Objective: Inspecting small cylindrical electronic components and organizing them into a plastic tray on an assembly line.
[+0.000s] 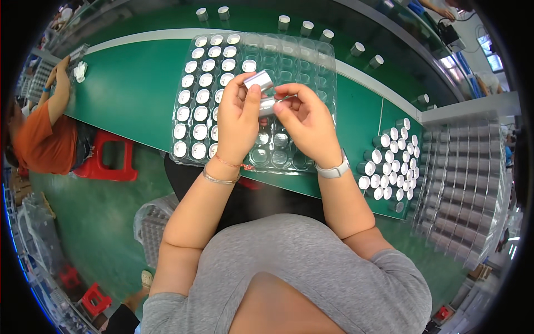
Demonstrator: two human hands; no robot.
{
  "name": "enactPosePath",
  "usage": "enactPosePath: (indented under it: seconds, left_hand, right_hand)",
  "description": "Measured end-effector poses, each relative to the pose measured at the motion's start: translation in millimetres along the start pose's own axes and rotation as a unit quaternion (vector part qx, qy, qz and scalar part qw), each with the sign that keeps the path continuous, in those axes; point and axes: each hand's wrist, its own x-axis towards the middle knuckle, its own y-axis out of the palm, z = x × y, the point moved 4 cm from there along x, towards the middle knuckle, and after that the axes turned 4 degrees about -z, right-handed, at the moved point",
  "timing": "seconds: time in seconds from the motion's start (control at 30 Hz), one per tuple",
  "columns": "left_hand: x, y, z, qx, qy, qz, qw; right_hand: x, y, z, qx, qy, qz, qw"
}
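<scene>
My left hand (240,114) is closed round a shiny silver metal casing (258,81), short and tube-shaped with rounded sides. Just below it, a second silver casing (267,106) lies between my two hands. The thumb and fingers of my right hand (308,119) pinch its right end. Both hands are above a clear plastic tray (328,100) of moulded pockets. White-topped silver casings (201,114) stand upright in the tray's left columns, and several right-hand pockets hold none. My hands hide part of the middle columns.
On the green table (128,100), a cluster of loose silver casings (394,161) stands at the right. Beyond it is a stack of clear trays (461,189). More casings (307,28) stand spaced along the far strip. At left, a co-worker in an orange shirt (47,131) sits near a red stool (111,158).
</scene>
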Motion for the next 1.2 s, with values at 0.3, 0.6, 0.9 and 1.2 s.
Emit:
enactPosePath:
  seconds: [0.3, 0.6, 0.9, 1.2]
  left_hand:
    - [-6, 1, -6, 0.02, 0.127, 0.019, 0.992]
    - [-5, -7, 1, 0.01, 0.022, 0.033, 0.999]
    - [-9, 0, 1, -0.014, -0.03, 0.096, 0.995]
    - [-8, 2, 1, -0.039, -0.032, 0.089, 0.995]
  right_hand:
    - [-4, 0, 2, 0.064, 0.123, 0.054, 0.989]
    - [2, -18, 7, 0.198, 0.073, -0.057, 0.976]
    - [0, -25, 11, 0.072, -0.004, -0.062, 0.995]
    - [0, -26, 1, -0.009, -0.007, 0.008, 1.0]
